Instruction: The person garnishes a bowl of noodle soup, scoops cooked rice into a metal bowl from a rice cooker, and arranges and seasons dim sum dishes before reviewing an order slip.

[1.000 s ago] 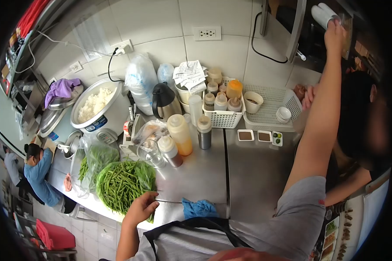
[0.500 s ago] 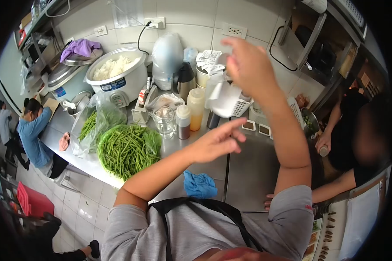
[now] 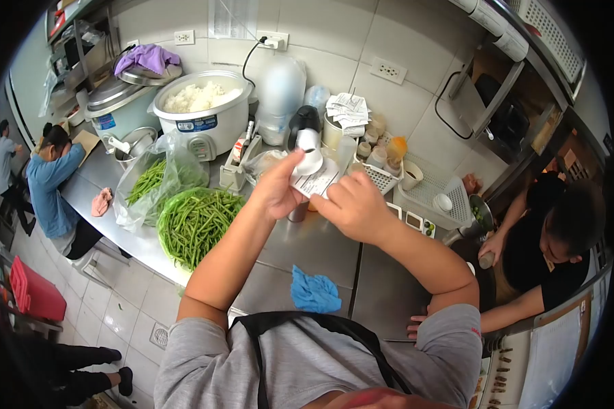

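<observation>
A printed receipt (image 3: 316,183) is stretched between my two hands above the counter, its upper end curled into a white loop. My left hand (image 3: 280,189) pinches its left side, thumb on top. On the lower right edge, the closed fingers of my right hand (image 3: 359,206) grip the paper. Behind the receipt, squeeze bottles are mostly hidden. A crumpled blue cloth (image 3: 314,290) lies on the steel counter below my hands. To the left of my left forearm sits a green bag of long green beans (image 3: 196,226).
A rice cooker (image 3: 208,129) full of rice stands at the back left. Behind my right hand are a basket of bottles (image 3: 382,178) and a white perforated tray (image 3: 430,198). At the right, a co-worker (image 3: 549,252) leans on the counter, one hand on a small container.
My right hand has come down from high near the wall with the white paper. My left hand has moved up and left and now grips the receipt too.
</observation>
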The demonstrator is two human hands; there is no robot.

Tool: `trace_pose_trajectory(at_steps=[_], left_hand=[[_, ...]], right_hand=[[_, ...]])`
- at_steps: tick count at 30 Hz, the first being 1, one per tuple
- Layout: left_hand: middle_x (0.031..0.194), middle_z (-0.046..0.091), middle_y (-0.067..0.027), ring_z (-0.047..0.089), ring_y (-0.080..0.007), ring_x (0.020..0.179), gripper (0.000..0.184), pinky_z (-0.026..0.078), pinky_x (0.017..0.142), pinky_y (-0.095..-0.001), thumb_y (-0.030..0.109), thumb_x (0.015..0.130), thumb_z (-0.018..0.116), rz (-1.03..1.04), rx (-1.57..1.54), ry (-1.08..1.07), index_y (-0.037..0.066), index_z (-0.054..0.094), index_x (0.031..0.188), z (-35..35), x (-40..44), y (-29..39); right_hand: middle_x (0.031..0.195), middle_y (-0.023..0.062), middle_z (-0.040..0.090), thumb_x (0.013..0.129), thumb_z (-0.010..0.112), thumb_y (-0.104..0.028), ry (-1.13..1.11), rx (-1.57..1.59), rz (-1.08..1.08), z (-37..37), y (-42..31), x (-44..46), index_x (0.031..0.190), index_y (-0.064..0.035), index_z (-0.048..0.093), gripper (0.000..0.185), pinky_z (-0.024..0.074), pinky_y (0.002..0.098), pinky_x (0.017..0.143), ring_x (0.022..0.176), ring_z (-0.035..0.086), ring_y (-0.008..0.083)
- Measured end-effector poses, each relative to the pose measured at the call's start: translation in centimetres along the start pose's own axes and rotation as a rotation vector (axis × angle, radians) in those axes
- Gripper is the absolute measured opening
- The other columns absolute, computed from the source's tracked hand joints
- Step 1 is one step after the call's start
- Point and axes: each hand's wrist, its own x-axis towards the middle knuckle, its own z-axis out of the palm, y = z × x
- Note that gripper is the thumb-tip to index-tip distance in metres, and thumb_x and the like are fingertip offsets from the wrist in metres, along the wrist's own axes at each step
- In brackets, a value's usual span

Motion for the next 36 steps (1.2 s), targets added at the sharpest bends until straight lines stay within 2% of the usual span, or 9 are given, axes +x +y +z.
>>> trace_pose_trajectory(at_steps=[6, 13, 14, 17, 23, 24, 27, 31, 36], left_hand=[[0.087, 0.056, -0.0073, 0.057, -0.0168, 0.077, 0.021, 0.047, 0.067, -0.0297, 0.012, 0.081, 0.044, 0.139, 0.12, 0.053, 0.003, 0.049, 0.1, -1.2, 0.6, -0.9], [0.093, 0.057, -0.0107, 0.057, -0.0189, 0.081, 0.03, 0.046, 0.073, -0.0308, 0.012, 0.078, 0.051, 0.069, 0.113, -0.039, -0.002, 0.047, 0.104, -1.6, 0.5, -0.6], [0.092, 0.057, -0.0108, 0.057, -0.019, 0.081, 0.03, 0.046, 0.073, -0.0307, 0.013, 0.078, 0.051, 0.02, 0.106, -0.088, -0.002, 0.047, 0.104, -2.2, 0.8, -0.5], [0.093, 0.056, -0.0105, 0.056, -0.0188, 0.081, 0.031, 0.045, 0.073, -0.0297, 0.011, 0.076, 0.051, -0.014, 0.13, -0.08, -0.001, 0.046, 0.105, -1.9, 1.0, -0.1], [0.101, 0.049, -0.0106, 0.049, -0.0193, 0.089, 0.04, 0.039, 0.079, -0.033, 0.006, 0.071, 0.049, 1.078, 1.542, 0.299, -0.007, 0.04, 0.108, -2.4, 1.7, -0.9], [0.104, 0.048, -0.012, 0.047, -0.0195, 0.095, 0.046, 0.035, 0.083, -0.0357, 0.008, 0.069, 0.049, 0.673, 1.412, 0.24, -0.008, 0.039, 0.11, -4.1, 1.9, -1.7], [0.113, 0.047, -0.0131, 0.047, -0.0252, 0.101, 0.051, 0.032, 0.089, -0.0319, 0.016, 0.069, 0.048, 0.274, 0.719, -0.132, -0.003, 0.038, 0.116, -5.5, 1.0, -0.6], [0.109, 0.051, -0.011, 0.048, -0.0207, 0.102, 0.05, 0.036, 0.087, -0.0349, 0.034, 0.081, 0.046, 0.384, 0.369, -0.067, -0.001, 0.038, 0.116, -3.2, 1.0, -1.3], [0.097, 0.055, -0.0095, 0.057, -0.0209, 0.08, 0.033, 0.047, 0.067, -0.0319, 0.03, 0.087, 0.038, 0.391, 0.094, 0.269, 0.004, 0.042, 0.108, -3.5, 1.6, 0.6]], right_hand=[[0.077, 0.005, 0.045, 0.06, 0.064, -0.026, -0.068, 0.402, 0.037, 0.2, 0.3, 0.8, 0.08, -0.0095, 0.053, 0.028, 0.0363, 0.0314, 0.065, 0.073, 0.047, 0.0204], [0.096, 0.0103, 0.045, 0.068, 0.066, -0.023, 0.103, 1.075, 0.87, 4.8, 2.8, -0.5, 0.105, 0.0013, 0.041, 0.051, 0.0392, 0.0312, 0.078, 0.091, 0.046, 0.0183], [0.102, 0.0122, 0.046, 0.071, 0.064, -0.024, 0.049, 1.344, 0.902, 5.0, 2.8, -0.5, 0.108, 0.003, 0.04, 0.052, 0.0389, 0.028, 0.08, 0.096, 0.046, 0.0159], [0.093, 0.0132, 0.055, 0.072, 0.061, -0.018, -0.187, 1.205, 0.826, 5.1, 2.5, -0.6, 0.105, 0.0036, 0.044, 0.043, 0.0436, 0.0285, 0.072, 0.084, 0.055, 0.0182], [0.075, 0.0121, 0.058, 0.07, 0.061, -0.019, -0.214, 1.105, 0.935, 4.6, 2.1, 1.3, 0.087, 0.0015, 0.051, 0.028, 0.0443, 0.0297, 0.062, 0.07, 0.058, 0.0172], [0.074, 0.0122, 0.058, 0.07, 0.061, -0.019, -0.229, 1.081, 0.895, 4.5, 2.2, 1.4, 0.086, 0.0012, 0.051, 0.027, 0.0441, 0.0297, 0.061, 0.069, 0.058, 0.0175], [0.072, 0.0139, 0.057, 0.071, 0.059, -0.022, -0.355, 0.927, 0.809, 3.7, 2.8, 2.1, 0.086, -0.0007, 0.052, 0.027, 0.0434, 0.0316, 0.059, 0.066, 0.058, 0.0223], [0.071, 0.0159, 0.056, 0.071, 0.054, -0.019, -0.488, 0.754, 0.661, 3.5, 3.0, 2.8, 0.088, -0.0041, 0.051, 0.023, 0.0428, 0.0357, 0.058, 0.064, 0.055, 0.0294], [0.071, 0.0155, 0.055, 0.072, 0.05, -0.016, -0.547, 0.586, 0.573, 3.1, 3.7, 3.8, 0.086, -0.0061, 0.048, 0.017, 0.0419, 0.0415, 0.057, 0.066, 0.054, 0.0337]])
